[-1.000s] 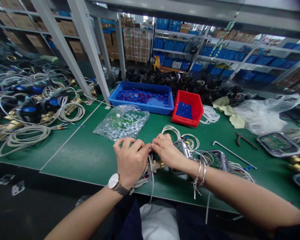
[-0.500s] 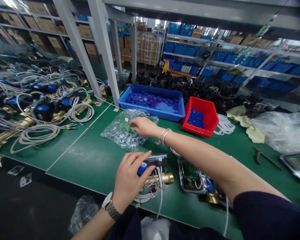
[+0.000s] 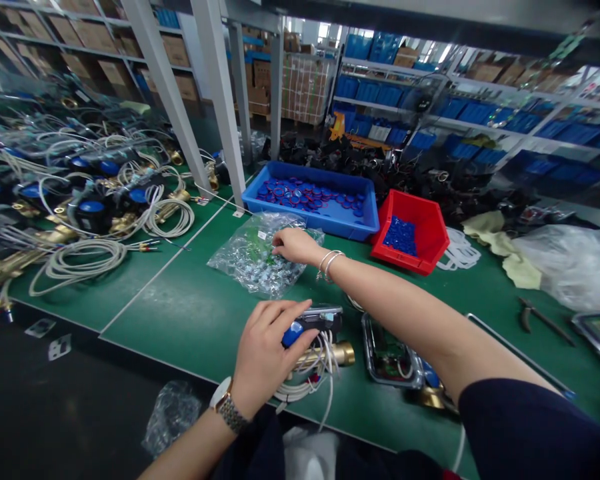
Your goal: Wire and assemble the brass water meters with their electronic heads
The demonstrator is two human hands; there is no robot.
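My left hand point(image 3: 270, 343) rests around a brass-bodied meter point(image 3: 347, 353), thumb and fingers on either side of its blue round part point(image 3: 293, 333). A black housing with a clear cover sits on the meter, and white cable is coiled beneath it. My right hand point(image 3: 296, 245) reaches over an open clear plastic bag point(image 3: 235, 250) that holds many small light-blue pieces point(image 3: 267, 273) and something green. The right fingers are pinched together at the bag; what lies between them is hidden. Right of the meter stands another unit with a clear cover point(image 3: 391, 353) over a circuit board.
Behind the bag stands a blue tray point(image 3: 325, 223) of blue discs with red rims, beside a red bin point(image 3: 433, 243) of small blue parts. Pliers point(image 3: 545, 320) lie at right. Several cabled meters point(image 3: 90, 213) crowd the left side. A metal post point(image 3: 225, 120) rises beyond the bag.
The whole view has shifted slightly, with things appearing a little farther right. My right fingers have drawn closer together over the bag. The left hand stays on the meter.
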